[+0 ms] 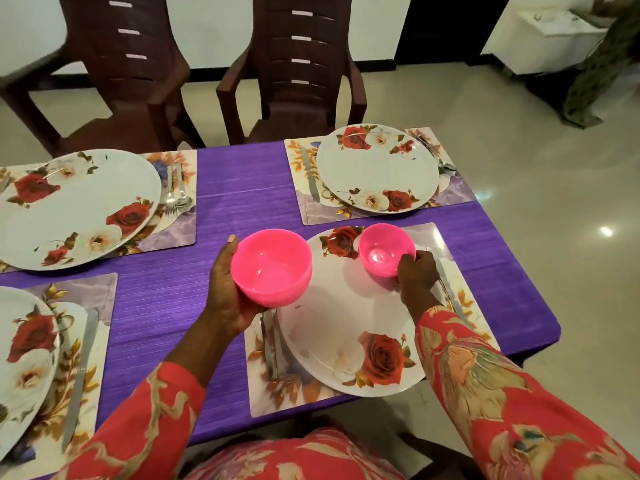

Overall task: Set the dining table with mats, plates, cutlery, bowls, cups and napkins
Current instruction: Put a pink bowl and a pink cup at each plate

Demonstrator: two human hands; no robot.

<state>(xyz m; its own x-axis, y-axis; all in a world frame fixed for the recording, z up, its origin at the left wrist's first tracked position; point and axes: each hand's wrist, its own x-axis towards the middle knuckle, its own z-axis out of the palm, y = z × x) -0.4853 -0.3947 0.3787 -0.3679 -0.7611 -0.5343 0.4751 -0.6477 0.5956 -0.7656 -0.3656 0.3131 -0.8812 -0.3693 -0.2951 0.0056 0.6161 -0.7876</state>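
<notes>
My left hand (227, 292) cups a larger pink bowl (272, 266), held just above the near right plate's left edge. A smaller pink bowl (385, 249) rests on the far part of that rose-patterned plate (346, 327), and my right hand (417, 277) grips its right rim. The plate lies on a floral mat (311, 393) with a knife (450, 289) to its right and cutlery (272, 344) to its left. Three other places carry a mat, a rose plate and cutlery: far right plate (377, 168), far left plate (72, 206), near left plate (20, 368).
A purple cloth (239, 188) covers the table; its right edge drops off near the far right mat. Two dark brown chairs (298, 67) stand behind the far side. Pale tiled floor lies to the right.
</notes>
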